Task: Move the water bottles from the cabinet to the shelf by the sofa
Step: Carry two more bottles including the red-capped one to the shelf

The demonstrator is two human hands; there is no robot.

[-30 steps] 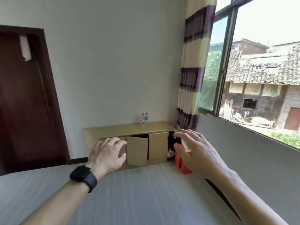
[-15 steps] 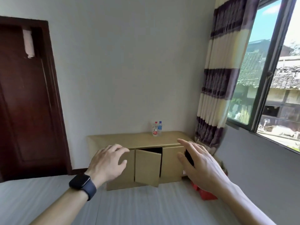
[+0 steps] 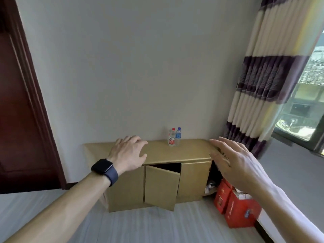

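**Head view: both hands raised before the cabinet, bottles on top**

Head camera looked down at a low tan cabinet standing against the pale wall. Two water bottles stood upright on its top near the back edge, right of the middle: a red-capped bottle and a blue-capped bottle, touching or just beside each other.

My left hand was held out over the left part of the cabinet top, fingers spread and a little curled, gripping nothing; a dark watch sat on that wrist. My right hand was held up in front of the cabinet's right end, fingers extended and apart, also empty. Both hands were well apart from the bottles.

One cabinet door in the middle hung ajar, showing a dark interior. Red boxes stood on the floor just beside the cabinet's right end. A striped curtain hung at the right, and a dark wooden door stood at the left.
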